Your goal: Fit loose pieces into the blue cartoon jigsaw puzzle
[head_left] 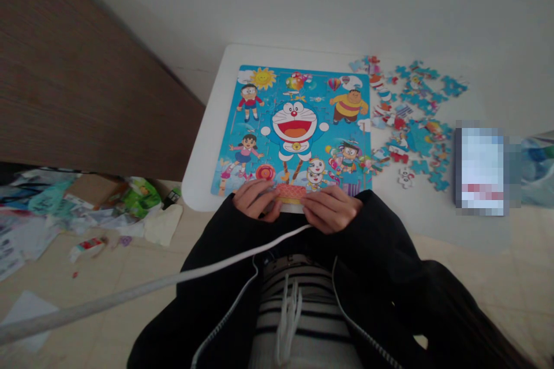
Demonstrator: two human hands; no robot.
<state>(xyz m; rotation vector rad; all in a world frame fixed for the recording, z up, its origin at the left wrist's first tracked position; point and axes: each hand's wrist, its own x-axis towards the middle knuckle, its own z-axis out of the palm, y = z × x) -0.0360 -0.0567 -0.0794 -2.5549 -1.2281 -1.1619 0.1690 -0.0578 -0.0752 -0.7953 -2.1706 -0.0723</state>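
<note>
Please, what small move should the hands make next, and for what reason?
Perhaps press gently along the near edge of the puzzle before reaching for loose pieces: the left hand and right hand are both at that edge, beside the red patch, while the pieces lie off to the right.

seemingly a home — cartoon puzzle (295,130), littered floor (130,256)
</note>
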